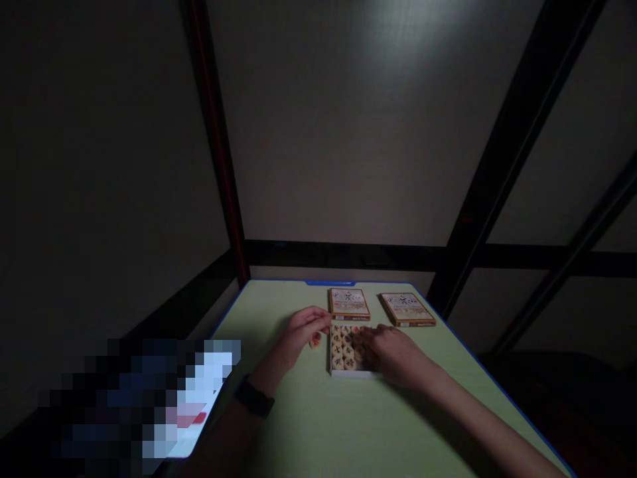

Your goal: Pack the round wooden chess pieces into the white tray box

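Note:
An open white box tray (354, 374) holds rows of round wooden Chinese chess pieces (343, 348), most with dark characters and at least one with a red one. My right hand (391, 348) reaches over the tray's right side, its fingers curled down among the pieces; what the fingertips grip, if anything, is hidden. At the tray's left edge is my left hand (306, 332), fingers together and the tips by the upper left corner. Just below that hand, a loose chess piece (315, 340) with a red character lies on the table.
Two flat printed chess boxes lie at the far side: one box (349, 303) directly behind the tray, another box (407, 309) to its right. The pale green table (279, 425) has a blue edge. A pixelated area (194, 392) borders the table at the left.

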The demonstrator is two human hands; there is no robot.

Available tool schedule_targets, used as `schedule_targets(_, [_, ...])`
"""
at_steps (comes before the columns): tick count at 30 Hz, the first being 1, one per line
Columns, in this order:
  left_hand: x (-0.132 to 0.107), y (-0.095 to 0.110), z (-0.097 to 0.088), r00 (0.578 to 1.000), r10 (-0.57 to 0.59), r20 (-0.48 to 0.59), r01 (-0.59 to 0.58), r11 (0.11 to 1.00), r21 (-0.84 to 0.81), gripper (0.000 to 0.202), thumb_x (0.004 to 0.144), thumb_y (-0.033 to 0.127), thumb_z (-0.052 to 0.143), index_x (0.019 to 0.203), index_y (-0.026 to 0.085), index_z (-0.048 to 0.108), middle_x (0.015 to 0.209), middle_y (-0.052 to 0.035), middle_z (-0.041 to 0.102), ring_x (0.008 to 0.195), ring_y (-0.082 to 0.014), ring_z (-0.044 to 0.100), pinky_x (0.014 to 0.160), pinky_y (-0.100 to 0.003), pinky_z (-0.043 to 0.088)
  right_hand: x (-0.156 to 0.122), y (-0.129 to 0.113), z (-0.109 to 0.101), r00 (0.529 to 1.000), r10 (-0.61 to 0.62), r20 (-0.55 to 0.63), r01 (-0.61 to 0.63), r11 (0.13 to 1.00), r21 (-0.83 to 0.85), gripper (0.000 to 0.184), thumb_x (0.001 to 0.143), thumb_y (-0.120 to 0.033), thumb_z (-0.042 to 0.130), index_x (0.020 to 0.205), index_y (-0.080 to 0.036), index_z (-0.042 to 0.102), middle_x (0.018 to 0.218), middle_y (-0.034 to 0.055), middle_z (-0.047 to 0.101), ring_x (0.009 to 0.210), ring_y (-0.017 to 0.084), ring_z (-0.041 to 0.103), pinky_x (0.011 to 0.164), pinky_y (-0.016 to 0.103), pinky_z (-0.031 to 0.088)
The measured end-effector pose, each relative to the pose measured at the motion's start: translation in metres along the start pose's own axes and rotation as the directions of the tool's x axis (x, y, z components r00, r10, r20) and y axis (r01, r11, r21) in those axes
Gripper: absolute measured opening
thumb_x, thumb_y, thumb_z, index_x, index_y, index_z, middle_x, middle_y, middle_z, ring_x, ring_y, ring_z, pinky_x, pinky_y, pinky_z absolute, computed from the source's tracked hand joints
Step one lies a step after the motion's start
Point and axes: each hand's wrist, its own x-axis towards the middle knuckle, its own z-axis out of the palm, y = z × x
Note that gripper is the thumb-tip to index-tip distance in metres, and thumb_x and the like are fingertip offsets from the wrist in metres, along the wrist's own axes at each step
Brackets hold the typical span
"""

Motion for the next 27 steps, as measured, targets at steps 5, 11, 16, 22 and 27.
schedule_targets(5, [0.001, 0.003, -0.004, 0.998, 0.048, -0.041, -0.045, 0.997, 0.067, 0.022, 0.066, 0.033, 0.076, 0.078, 0.016, 0.069, 0.070, -0.0020, 0.065, 0.065, -0.0120, 0.057, 0.055, -0.021, 0.035, 0.001, 0.002, 0.005, 1.000, -0.022, -0.021, 0.022, 1.000, 0.020, 0.023, 0.089, -0.012, 0.051, 0.106, -0.016, 0.065, 0.100, 0.0127, 0.073, 0.088, 0.023, 0.066, 0.073, 0.030, 0.041])
schedule_targets(11, [0.013, 0.002, -0.016, 0.981, 0.128, -0.148, -0.104, 0.982, 0.159, 0.015, 0.061, 0.027, 0.075, 0.069, 0.017, 0.067, 0.064, -0.0005, 0.065, 0.058, -0.0120, 0.054, 0.055, -0.023, 0.038, 0.001, 0.002, 0.007, 0.999, -0.017, -0.037, 0.017, 1.000, 0.012, 0.023, 0.087, -0.012, 0.054, 0.107, -0.016, 0.066, 0.098, 0.0128, 0.072, 0.089, 0.023, 0.065, 0.074, 0.030, 0.041])
schedule_targets(16, [0.016, 0.008, -0.029, 0.934, 0.216, -0.286, -0.066, 0.889, 0.454, 0.003, 0.069, 0.021, 0.066, 0.070, 0.019, 0.064, 0.068, -0.0014, 0.066, 0.067, -0.0160, 0.060, 0.067, -0.026, 0.045, 0.001, 0.000, 0.001, 1.000, -0.026, -0.011, 0.026, 1.000, -0.010, 0.026, 0.085, -0.010, 0.054, 0.108, -0.014, 0.065, 0.100, 0.0135, 0.072, 0.091, 0.025, 0.065, 0.075, 0.032, 0.041])
schedule_targets(22, [0.001, 0.026, -0.062, 0.952, 0.285, -0.108, -0.022, 0.419, 0.908, 0.003, 0.070, 0.025, 0.068, 0.072, 0.022, 0.069, 0.080, -0.0041, 0.068, 0.084, -0.0222, 0.060, 0.081, -0.031, 0.041, 0.007, -0.001, -0.015, 0.999, -0.029, -0.036, 0.031, 0.999, 0.042, 0.020, 0.085, -0.013, 0.054, 0.101, -0.014, 0.066, 0.093, 0.0141, 0.071, 0.088, 0.024, 0.065, 0.072, 0.030, 0.042])
schedule_targets(27, [-0.005, 0.021, -0.083, 0.990, 0.088, 0.112, -0.135, 0.340, 0.931, 0.029, 0.057, 0.027, 0.079, 0.085, 0.023, 0.073, 0.091, -0.0036, 0.068, 0.090, -0.0237, 0.059, 0.083, -0.030, 0.041, 0.039, -0.029, -0.028, 0.983, -0.167, -0.074, 0.173, 0.981, 0.092, 0.016, 0.087, -0.017, 0.054, 0.095, -0.016, 0.068, 0.098, 0.0116, 0.071, 0.094, 0.022, 0.066, 0.076, 0.027, 0.045])
